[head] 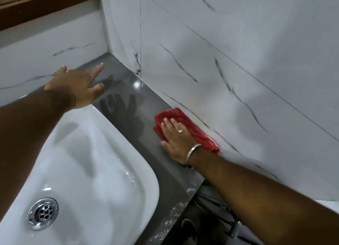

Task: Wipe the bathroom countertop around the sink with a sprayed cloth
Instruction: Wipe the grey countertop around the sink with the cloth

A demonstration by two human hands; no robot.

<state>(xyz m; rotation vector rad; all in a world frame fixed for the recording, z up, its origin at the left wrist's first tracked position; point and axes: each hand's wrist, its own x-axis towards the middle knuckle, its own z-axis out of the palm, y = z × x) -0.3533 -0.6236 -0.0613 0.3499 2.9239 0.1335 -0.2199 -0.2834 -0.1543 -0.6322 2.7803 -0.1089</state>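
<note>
A red cloth (200, 133) lies flat on the grey countertop (126, 90), tight against the right wall. My right hand (176, 138) presses down on it with flat fingers; a ring and a metal bangle show on that hand and wrist. My left hand (78, 83) hovers over the back corner of the countertop with fingers spread and nothing in it. The white sink (102, 147) fills the lower left, with its metal drain (42, 213) near the bottom edge.
White marble-patterned tiles (238, 61) form the right and back walls. A wood-framed mirror edge (36, 8) runs along the top left. The countertop's front edge (176, 210) drops off at the lower middle, with hoses and a metal fitting (235, 228) below.
</note>
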